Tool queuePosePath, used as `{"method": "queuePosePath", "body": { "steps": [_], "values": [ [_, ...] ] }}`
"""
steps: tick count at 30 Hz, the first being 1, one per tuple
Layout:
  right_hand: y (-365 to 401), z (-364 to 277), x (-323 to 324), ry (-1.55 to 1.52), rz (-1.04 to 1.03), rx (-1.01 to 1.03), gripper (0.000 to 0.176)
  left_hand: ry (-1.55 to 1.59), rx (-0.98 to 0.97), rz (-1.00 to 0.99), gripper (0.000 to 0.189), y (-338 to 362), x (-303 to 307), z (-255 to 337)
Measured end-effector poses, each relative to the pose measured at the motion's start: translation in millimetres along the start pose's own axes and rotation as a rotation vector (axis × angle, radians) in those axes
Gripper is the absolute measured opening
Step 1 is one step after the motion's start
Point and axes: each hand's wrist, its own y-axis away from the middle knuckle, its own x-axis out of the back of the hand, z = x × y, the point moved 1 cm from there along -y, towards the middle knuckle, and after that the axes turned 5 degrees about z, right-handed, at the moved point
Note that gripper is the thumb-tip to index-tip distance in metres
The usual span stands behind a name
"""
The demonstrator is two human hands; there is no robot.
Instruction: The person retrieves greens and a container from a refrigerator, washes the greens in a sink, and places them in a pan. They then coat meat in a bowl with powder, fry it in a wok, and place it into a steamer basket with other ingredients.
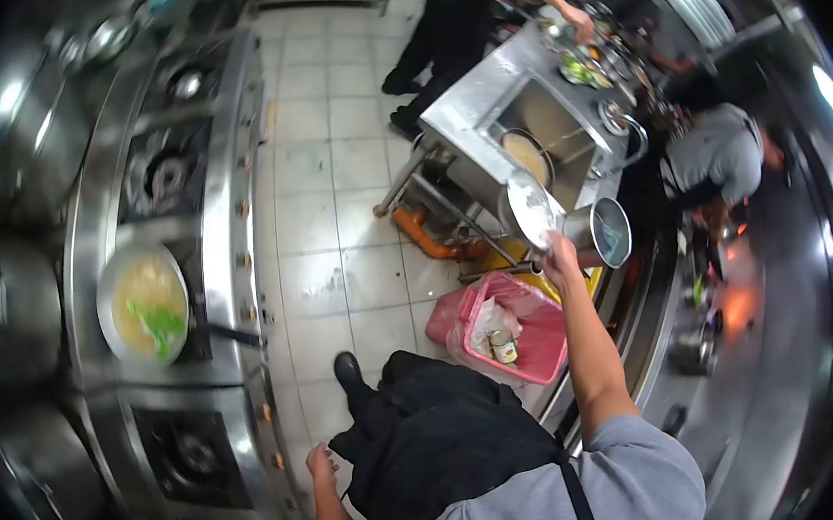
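Note:
My right hand (562, 259) is stretched out to the right, its fingers closed on the rim of a shiny metal bowl (531, 208) tilted at the sink's near corner. Beside that hand stands a metal pot (611, 232). A round pan of cloudy liquid (526, 154) sits in the sink (564, 128). My left hand (322, 461) hangs low beside my dark apron, fingers loosely curled with nothing visible in them. Far to the left, a pan (143, 304) holding pale broth and green leaves rests on the stove, its dark handle pointing toward the aisle.
Gas burners (169, 173) line the left counter (89, 249). A pink bin (517, 335) with a can inside stands below the sink, near an orange pipe (424, 235). One person (446, 30) reaches over vegetables at the top; another person (714, 155) bends at the right, near flames (738, 306).

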Motion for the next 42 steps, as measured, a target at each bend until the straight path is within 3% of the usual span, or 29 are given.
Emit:
{"method": "queuePosePath", "body": {
  "steps": [1,5,7,11,16,18,19,21,24,26,27,28,29,30,31,32,33,35,36,38,39,40,42],
  "values": [
    [-7,-10,-10,-0.082,-0.013,0.011,0.020,-0.273,-0.196,-0.025,0.030,32,-35,42],
    [-100,-51,-20,-0.244,0.195,0.044,0.026,-0.387,-0.587,-0.094,0.022,83,-167,185],
    [-132,-83,-28,-0.158,0.312,-0.009,0.031,-0.421,-0.822,-0.157,0.021,88,-229,244],
    [-223,-116,-19,-0.234,0.323,0.022,0.036,-0.474,-0.807,-0.210,0.022,140,-352,334],
    [-318,-130,-5,-0.210,0.411,0.131,0.035,-0.545,-0.810,-0.322,0.022,194,-491,383],
    [-310,-145,-2,0.770,1.048,0.445,0.042,-0.596,-0.847,-0.380,0.022,232,-554,396],
    [-283,-166,-10,0.684,1.039,0.393,0.048,-0.620,-0.867,-0.432,0.022,250,-585,399],
    [-297,-142,-1,1.067,1.160,0.364,0.053,-0.717,-0.944,-0.614,0.023,279,-658,396],
    [-331,-97,24,1.041,0.716,-0.047,0.051,-0.979,-1.006,-0.925,0.025,336,-764,373],
    [-342,-93,36,1.045,0.464,-0.067,0.050,-1.129,-0.927,-1.225,0.025,342,-829,339],
    [-360,-68,42,0.909,0.420,0.150,0.056,-1.227,-0.860,-1.330,0.028,325,-859,323],
    [-362,-80,31,0.819,0.341,0.232,0.059,-1.329,-0.902,-1.302,0.038,345,-880,310],
    [-370,-92,26,0.661,0.285,0.330,0.055,-1.281,-0.933,-1.375,0.043,324,-914,281],
    [-364,-114,5,0.013,0.280,0.057,0.045,-1.396,-0.633,-1.201,0.048,367,-926,276],
    [-381,-107,3,-0.301,0.340,0.125,0.031,-1.462,-0.596,-1.142,0.054,388,-942,265],
    [-370,-134,-13,-0.486,0.281,0.105,0.019,-1.325,-0.360,-1.176,0.053,370,-960,238],
    [-379,-138,-23,-0.489,0.270,0.112,0.019,-1.191,-0.116,-1.206,0.051,352,-977,216],
    [-391,-133,-25,-0.841,0.577,-0.117,0.028,-1.161,-0.083,-1.231,0.050,368,-1004,196],
    [-400,-121,-26,-0.846,0.604,-0.116,0.028,-1.136,-0.052,-1.229,0.049,368,-1014,187],
    [-408,-87,-14,-0.479,0.913,-0.033,0.039,-1.114,-0.009,-1.238,0.047,359,-1027,172],
    [-407,-79,-9,-0.371,0.914,-0.168,0.037,-1.110,0.000,-1.248,0.046,352,-1032,168],
    [-397,-91,-15,-0.301,0.867,-0.200,0.032,-1.109,0.005,-1.255,0.045,342,-1036,166],
    [-406,-66,-7,-0.457,0.485,0.020,0.021,-1.130,0.023,-1.254,0.043,322,-1041,163]
  ]
}}
